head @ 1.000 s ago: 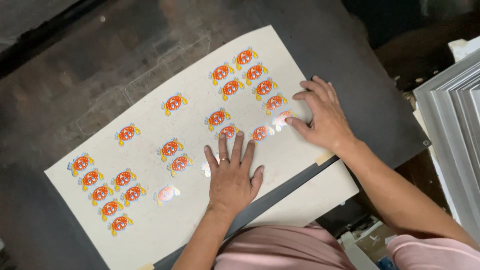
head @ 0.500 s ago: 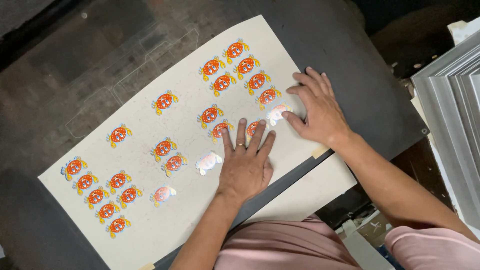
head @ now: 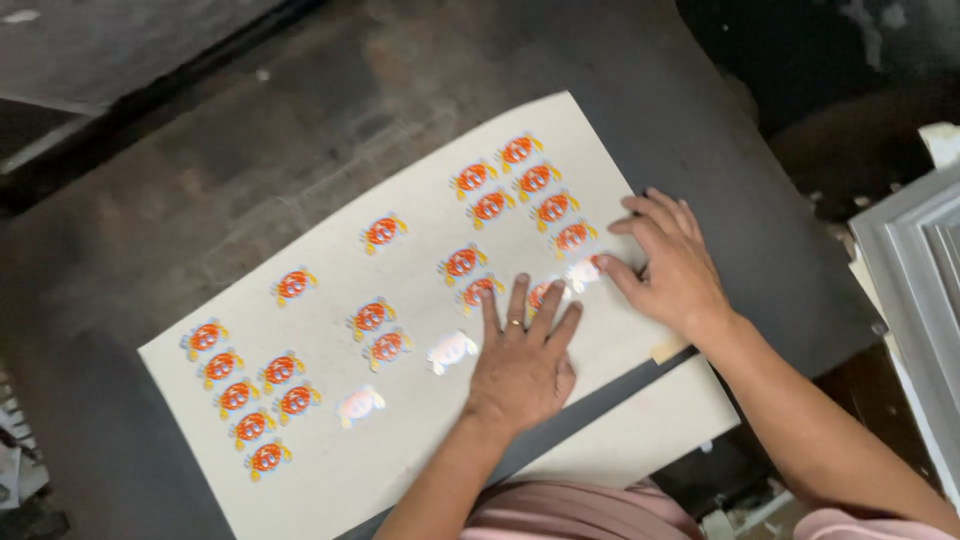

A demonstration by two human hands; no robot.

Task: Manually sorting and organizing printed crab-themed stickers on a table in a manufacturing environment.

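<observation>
We've got a pale sheet (head: 420, 290) of orange crab stickers (head: 381, 231) lying across the dark desk (head: 200, 170), overhanging its near edge. Our left hand (head: 522, 362) lies flat and spread on the sheet, while our right hand (head: 672, 265), just beside it, fingers one shiny blank sticker (head: 583, 272).

A dark, worn bench (head: 250, 150) carries a large cream sheet (head: 420, 420), lying askew under both hands. The left hand (head: 520, 365) rests flat on the sheet's near part; the right hand (head: 675, 265) lies just beside it, toward the sheet's right edge. Orange crab stickers (head: 470, 180) sit in clusters beyond and to the left of the hands. A dark strip (head: 590, 400) crosses the sheet just below the left hand.
</observation>
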